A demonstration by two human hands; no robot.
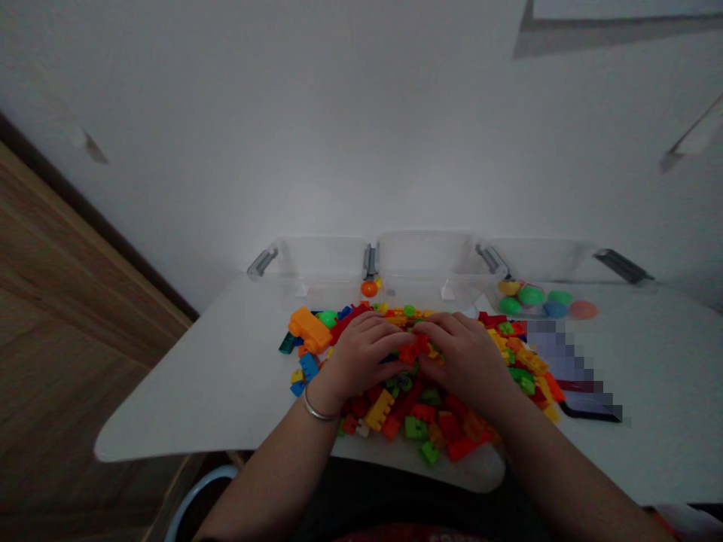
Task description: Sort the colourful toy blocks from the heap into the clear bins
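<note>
While my left grip (367, 354) lies palm down over the left half of a heap of plastic bricks (404, 403), my right grip (466, 357) lies over the right half, fingertips of both turned inward. Fingers: loosely bent. Between them: one red brick (415, 348); whether either grip grasps it or merely touches it, I cannot tell. On my left wrist: one metal bangle (313, 406).

Heap, near side: one yellow brick (379, 409), toothed along one edge; one green brick (416, 427); one bright green brick (430, 452), close to the worktop's near edge.

Heap, left side: one large orange piece (310, 329), tilted; one blue brick (309, 366); one dark teal brick (287, 343) at the outer edge.

Right of the heap, just beside it: one flat dark-edged device (576, 376), its face pixelated.

Far side of the worktop (186, 399): clear plastic containers, three in a row, namely left container (321, 256), middle container (426, 256) and right container (542, 260), with grey latches (371, 260). Low in the right container: several rounded pieces (531, 296), green, yellow, blue and orange. Near the left and middle containers' meeting point: one orange rounded piece (369, 288); which holds it, I cannot tell.

Beyond: plain wall (350, 135).
</note>
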